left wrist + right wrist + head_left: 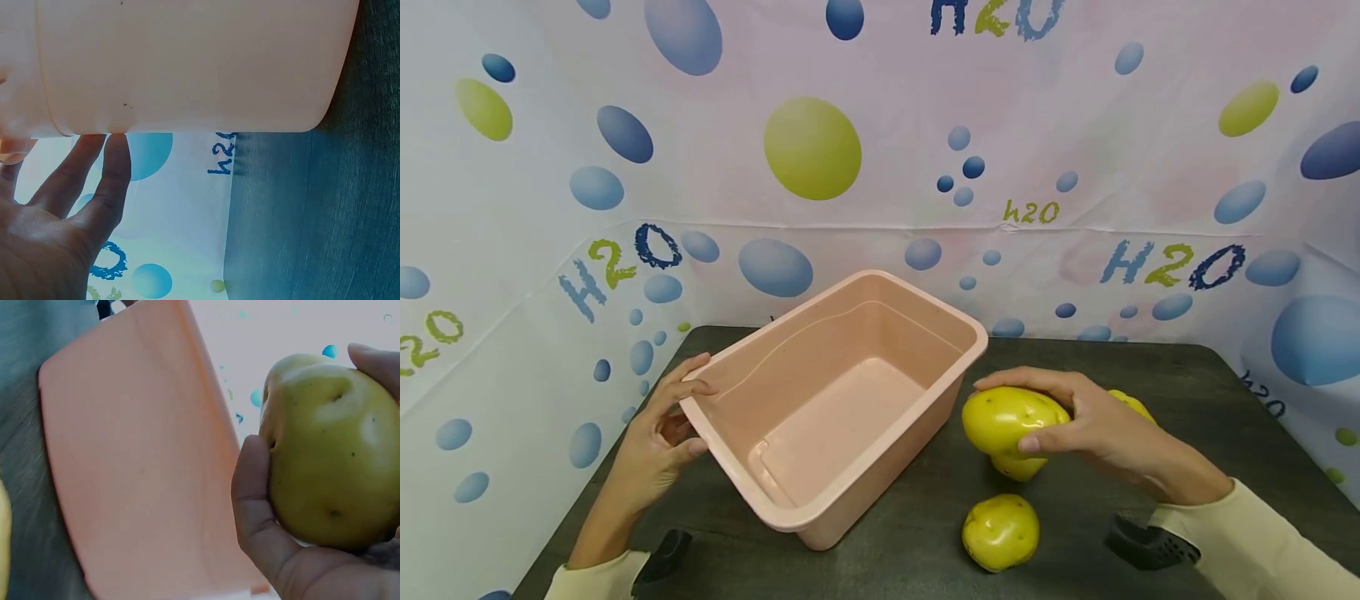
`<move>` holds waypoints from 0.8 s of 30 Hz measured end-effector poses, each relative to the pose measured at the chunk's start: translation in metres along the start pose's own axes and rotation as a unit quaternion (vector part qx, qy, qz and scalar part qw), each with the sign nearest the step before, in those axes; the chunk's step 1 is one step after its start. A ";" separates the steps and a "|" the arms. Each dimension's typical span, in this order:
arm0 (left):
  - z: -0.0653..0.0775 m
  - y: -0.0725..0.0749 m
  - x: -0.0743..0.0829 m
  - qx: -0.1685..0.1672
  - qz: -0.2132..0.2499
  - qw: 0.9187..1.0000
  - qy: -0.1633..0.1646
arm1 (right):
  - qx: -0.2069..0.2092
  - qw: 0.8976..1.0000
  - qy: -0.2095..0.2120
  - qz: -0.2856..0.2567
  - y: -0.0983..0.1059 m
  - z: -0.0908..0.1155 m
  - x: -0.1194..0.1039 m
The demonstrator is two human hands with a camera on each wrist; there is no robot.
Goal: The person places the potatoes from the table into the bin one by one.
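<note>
A pink plastic basin (842, 417) stands on the dark table, its inside floor in view. My left hand (651, 442) grips the basin's left rim, fingertips over the edge and thumb against the outside. In the left wrist view, fingers reach the basin's outer wall (187, 69). Just right of the basin, my right hand (1101, 425) holds a glossy yellow potato (1003, 417) between thumb and fingers. The right wrist view shows this dimpled potato (334, 456) up close, beside the basin's side (137, 456).
Below the held potato, another yellow potato (1018, 467) is partly hidden. Nearer the front lies a third potato (1000, 533). Something yellow (1131, 405) peeks out behind the right wrist. A patterned curtain (880, 192) hangs behind the dark table (910, 558).
</note>
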State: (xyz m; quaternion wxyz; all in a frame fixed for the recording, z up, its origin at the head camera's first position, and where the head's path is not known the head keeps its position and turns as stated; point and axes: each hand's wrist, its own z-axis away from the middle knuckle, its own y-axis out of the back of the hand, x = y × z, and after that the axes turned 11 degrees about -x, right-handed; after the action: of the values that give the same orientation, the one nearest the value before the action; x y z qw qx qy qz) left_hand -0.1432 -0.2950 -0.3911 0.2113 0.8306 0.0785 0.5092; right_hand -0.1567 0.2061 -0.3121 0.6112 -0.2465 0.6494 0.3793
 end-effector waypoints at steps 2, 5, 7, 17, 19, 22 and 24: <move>0.000 0.001 -0.001 -0.006 0.001 1.000 -0.004 | -0.011 1.000 -0.010 -0.013 0.001 -0.009 -0.008; -0.001 0.003 -0.001 -0.010 0.007 1.000 -0.004 | -0.025 0.999 -0.011 -0.021 0.002 -0.025 -0.019; -0.001 0.004 -0.002 -0.011 0.008 1.000 -0.004 | -0.035 0.999 -0.005 -0.028 0.003 -0.036 -0.025; -0.001 0.004 0.000 -0.008 0.009 1.000 0.003 | -0.067 0.996 -0.026 -0.048 -0.002 -0.099 -0.049; 0.000 0.003 0.000 -0.005 0.012 1.000 0.006 | -0.075 0.996 -0.028 -0.047 -0.004 -0.112 -0.051; 0.000 0.002 0.000 -0.004 0.018 1.000 0.011 | -0.090 0.994 -0.030 -0.052 -0.006 -0.129 -0.054; -0.001 0.002 0.000 -0.005 0.021 1.000 0.015 | -0.103 0.993 -0.030 -0.054 -0.008 -0.141 -0.055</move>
State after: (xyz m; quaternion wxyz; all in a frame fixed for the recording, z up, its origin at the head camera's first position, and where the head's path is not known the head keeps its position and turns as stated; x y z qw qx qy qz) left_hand -0.1438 -0.2963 -0.3901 0.2032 0.8235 0.0615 0.5261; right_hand -0.2287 0.0818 -0.2650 0.6212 -0.3314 0.5745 0.4174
